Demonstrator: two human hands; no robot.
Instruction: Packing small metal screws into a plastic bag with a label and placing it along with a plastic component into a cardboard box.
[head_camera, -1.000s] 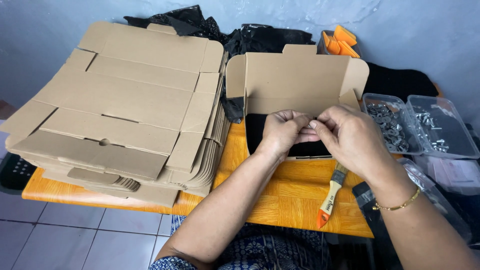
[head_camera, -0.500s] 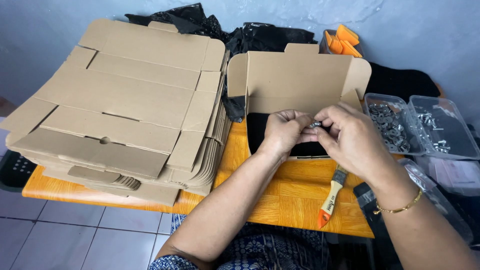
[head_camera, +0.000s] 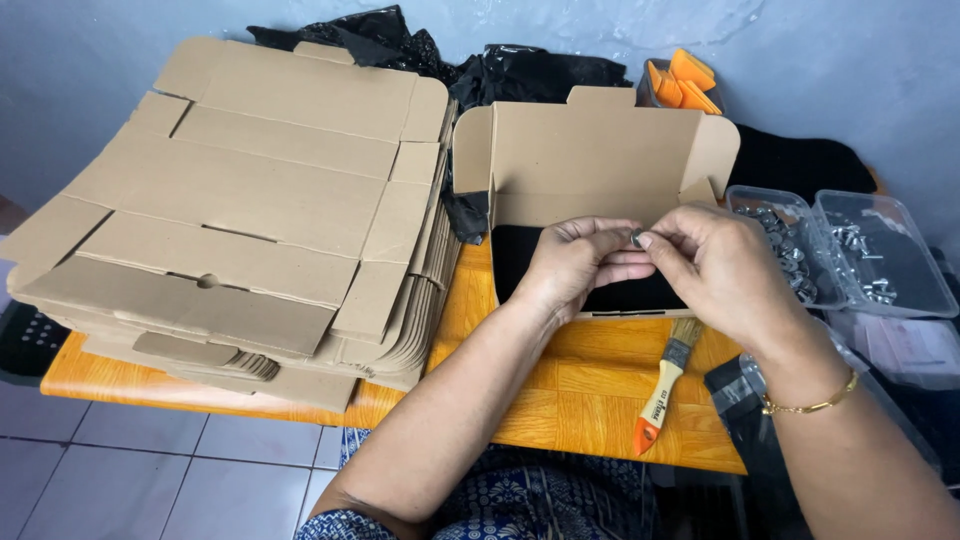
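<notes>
head view: both hands' fingers (head_camera: 618, 243) pinch a small metal piece (head_camera: 635, 238) above the open box's front edge (head_camera: 620, 314).

One open box (head_camera: 600, 150), one brush (head_camera: 665, 385), two clear tubs (head_camera: 880, 250).

Two bare forearms are seen, with the left hand (head_camera: 575, 262) and the right hand (head_camera: 722, 270) uncovered by gloves or rings that can be made out. A thin gold bracelet (head_camera: 812, 404), formed of a fine chain or band, is worn on the right wrist. A short sleeve in dark blue fabric printed with a small pale pattern (head_camera: 345, 525) is seen at the near edge on the left arm, and cloth of the same pattern (head_camera: 560, 495) is worn over the lap.
</notes>
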